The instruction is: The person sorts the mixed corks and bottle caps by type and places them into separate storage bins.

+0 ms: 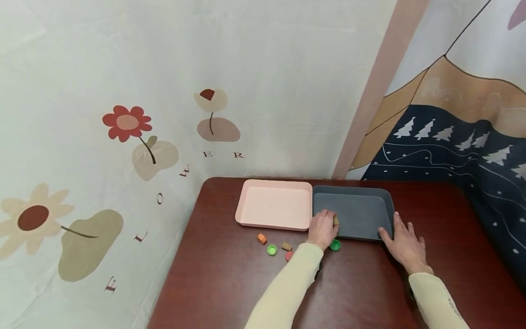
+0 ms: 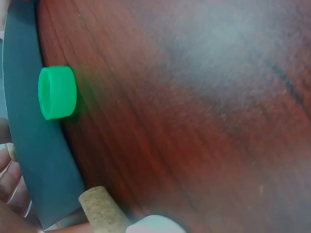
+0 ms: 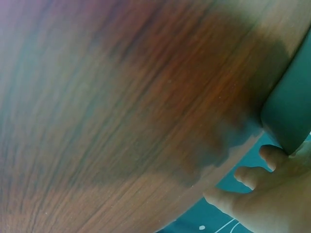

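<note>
Your left hand [image 1: 322, 228] has its fingers curled round a cork [image 1: 336, 220], pinching it just within the near-left corner of the dark tray [image 1: 361, 210]; whether the cork touches the tray floor, you cannot tell from these views. Taking your left hand as the clock's hub, with 12 o'clock away from you, your right hand [image 1: 407, 246] lies at about 3 o'clock. It grasps nothing: its fingers are spread, with the thumb and index finger against the tray's near-right corner.

Round the same dial, a dark green cap [image 1: 334, 245] sits at 5 o'clock, just beside the tray's near edge. Another cork [image 1: 286, 246], a red cap [image 1: 289, 257], a light green cap [image 1: 272, 250] and an orange cap [image 1: 261, 238] lie on the bench [image 1: 349, 288] towards 8 o'clock. The pink tray [image 1: 275, 205] is at 10 o'clock.

The step in hand looks like placing the held cork. From here, setting it down calls for lowering it clear of the rim and loosening your pinch, with your right hand steadying the corner.
</note>
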{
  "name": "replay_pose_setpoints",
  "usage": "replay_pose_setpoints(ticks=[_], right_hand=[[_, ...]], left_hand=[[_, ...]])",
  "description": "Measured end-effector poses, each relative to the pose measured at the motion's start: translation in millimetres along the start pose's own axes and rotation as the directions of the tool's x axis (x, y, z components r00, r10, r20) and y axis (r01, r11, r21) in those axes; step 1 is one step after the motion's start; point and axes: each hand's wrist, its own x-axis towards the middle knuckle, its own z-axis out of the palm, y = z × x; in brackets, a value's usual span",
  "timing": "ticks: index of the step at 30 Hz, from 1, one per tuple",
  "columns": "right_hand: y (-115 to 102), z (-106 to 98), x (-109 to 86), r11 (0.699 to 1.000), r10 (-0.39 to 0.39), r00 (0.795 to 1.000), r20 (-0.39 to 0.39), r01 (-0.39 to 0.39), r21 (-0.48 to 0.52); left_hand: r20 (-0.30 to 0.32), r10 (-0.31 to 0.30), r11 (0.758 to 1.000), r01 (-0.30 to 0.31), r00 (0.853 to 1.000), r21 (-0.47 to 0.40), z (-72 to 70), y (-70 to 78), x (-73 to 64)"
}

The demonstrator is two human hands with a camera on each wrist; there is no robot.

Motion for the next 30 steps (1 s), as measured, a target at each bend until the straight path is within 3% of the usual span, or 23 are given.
replay_pose_setpoints(ticks=[11, 17, 26, 30], right_hand=[[-7, 5, 2.3, 1.000, -0.008, 1.000, 0.016, 0.008, 0.000], [-9, 7, 3.3, 1.000, 0.001, 1.000, 0.016, -0.001, -0.016], [-5, 1, 0.0, 1.000, -0.004, 1.000, 0.004, 0.004, 0.000], [-2, -1, -0.4, 1.000, -0.007, 1.000, -0.004, 0.007, 0.003]], left_hand=[[0.061, -0.062, 0.998, 0.062, 0.996, -0.003, 0.5, -6.3, 1.8], [0.057, -0.019, 0.999, 0.022, 0.998, -0.045, 1.5, -11.2, 1.8], [-0.035, 0.037, 0.972, -0.044, 0.999, -0.230, -16.9, -22.3, -11.6], [-0.092, 0.082, 0.966, -0.102, 0.992, -0.236, -26.7, -32.3, -20.1]])
